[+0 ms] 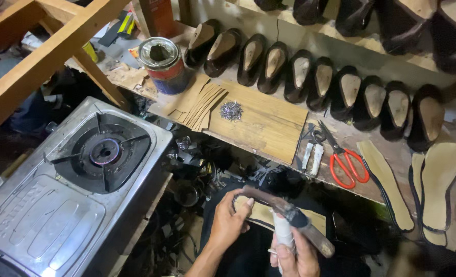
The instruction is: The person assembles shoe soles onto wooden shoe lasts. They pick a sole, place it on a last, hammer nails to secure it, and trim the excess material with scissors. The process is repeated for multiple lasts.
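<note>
My left hand (229,221) grips the near edge of a black shoe with a tan insole (263,214) resting on my lap. My right hand (295,255) is closed around the white-wrapped handle of a hammer (288,211), whose worn dark head lies across the insole. A small pile of nails (231,111) sits on a wooden board (266,125) on the bench above my hands. Beside the nails lies a fan of tan cardboard strips (201,104).
A row of black shoes on lasts (323,84) lines the bench, with more on the shelf above. Red-handled scissors (345,163), loose insoles (435,182) and a glue tin (163,64) are on the bench. A steel gas stove (79,190) stands at left, wooden beams (38,56) above it.
</note>
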